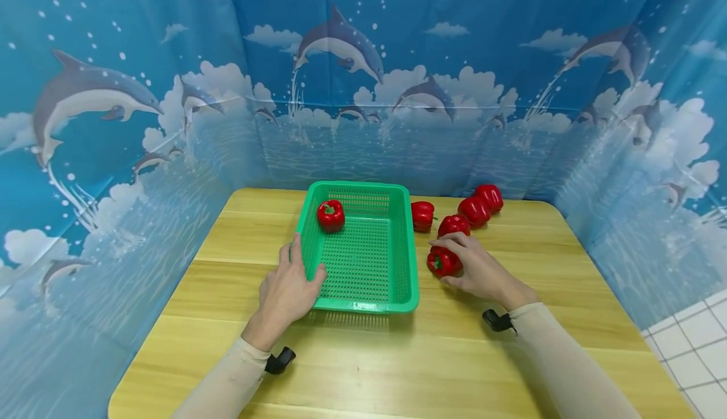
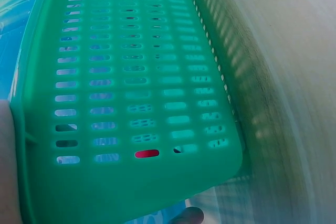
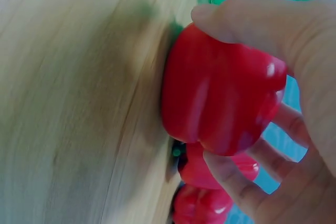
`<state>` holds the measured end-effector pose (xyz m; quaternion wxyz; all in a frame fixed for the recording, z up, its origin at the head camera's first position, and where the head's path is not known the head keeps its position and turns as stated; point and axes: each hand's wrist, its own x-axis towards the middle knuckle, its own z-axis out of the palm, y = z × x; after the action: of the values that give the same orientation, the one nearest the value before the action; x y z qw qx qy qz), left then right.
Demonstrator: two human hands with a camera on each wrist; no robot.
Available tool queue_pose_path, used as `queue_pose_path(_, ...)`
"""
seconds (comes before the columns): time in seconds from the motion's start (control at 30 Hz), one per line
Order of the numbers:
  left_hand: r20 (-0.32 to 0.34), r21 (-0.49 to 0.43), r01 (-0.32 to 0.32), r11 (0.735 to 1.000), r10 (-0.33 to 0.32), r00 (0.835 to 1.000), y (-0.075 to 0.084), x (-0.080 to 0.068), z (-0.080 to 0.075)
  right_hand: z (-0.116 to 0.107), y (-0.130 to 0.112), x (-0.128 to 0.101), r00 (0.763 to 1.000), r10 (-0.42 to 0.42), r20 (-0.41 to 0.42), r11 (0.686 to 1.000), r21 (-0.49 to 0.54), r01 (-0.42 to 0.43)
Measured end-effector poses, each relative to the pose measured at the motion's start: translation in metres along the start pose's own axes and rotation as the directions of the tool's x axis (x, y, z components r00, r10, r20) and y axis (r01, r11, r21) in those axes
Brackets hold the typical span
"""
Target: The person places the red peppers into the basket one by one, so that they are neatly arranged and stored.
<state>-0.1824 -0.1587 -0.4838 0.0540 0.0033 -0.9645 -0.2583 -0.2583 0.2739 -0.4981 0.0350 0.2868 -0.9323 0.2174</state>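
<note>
Head view shows both forearms in pale sleeves [image 1: 227,378] reaching forward over the wooden table [image 1: 363,375], each wrist carrying a small black device [image 1: 280,361]. The left hand [image 1: 286,293] is loosely spread at the near left corner of the green basket [image 1: 413,248], its fingers along the outer left side and its thumb over the near rim. The right hand [image 1: 483,271], palm turned inward, pinches a red bell pepper [image 1: 439,262] between thumb and curved fingers, the stem end facing the left hand; whether that pepper touches the table I cannot tell. Ahead of the left hand, one pepper [image 1: 331,216] sits inside the basket, at its far left, stem up. Four more lie outside it, beyond the right hand: one [image 1: 422,216] just beside the basket's right wall, another [image 1: 454,224] close past the fingers, and two [image 1: 474,211] farther off to the right. Right of the left thumb, the basket's near rim carries a pale mark [image 1: 364,306], too small to read. Past both hands hangs a blue curtain [image 1: 363,147] printed with dolphins and clouds.
</note>
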Motion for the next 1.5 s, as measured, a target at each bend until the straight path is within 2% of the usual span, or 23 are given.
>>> queue_pose_path(0.33,0.006,0.003,0.001,1.0,-0.001,1.0,0.002,-0.001,0.001,0.001,0.006,-0.001,0.999,-0.021,0.03,1.0,-0.012,0.021)
queue_pose_path(0.73,0.013,0.01,0.002,1.0,-0.002,1.0,0.003,0.002,-0.006,-0.007,0.007,0.003,0.999,-0.014,0.052,1.0,-0.001,0.014)
queue_pose_path(1.03,0.011,0.016,0.003,1.0,-0.003,1.0,0.002,-0.002,-0.003,-0.008,0.008,0.0,0.997,-0.013,0.071,1.0,0.003,0.013)
queue_pose_path(1.2,0.005,0.014,-0.002,1.0,0.002,1.0,0.004,0.0,-0.003,-0.011,0.008,-0.001,0.998,0.021,0.058,1.0,0.001,-0.021)
queue_pose_path(1.5,0.024,0.024,0.005,1.0,-0.005,1.0,0.001,-0.002,-0.003,-0.007,0.008,-0.005,0.999,0.021,0.045,1.0,0.003,-0.021)
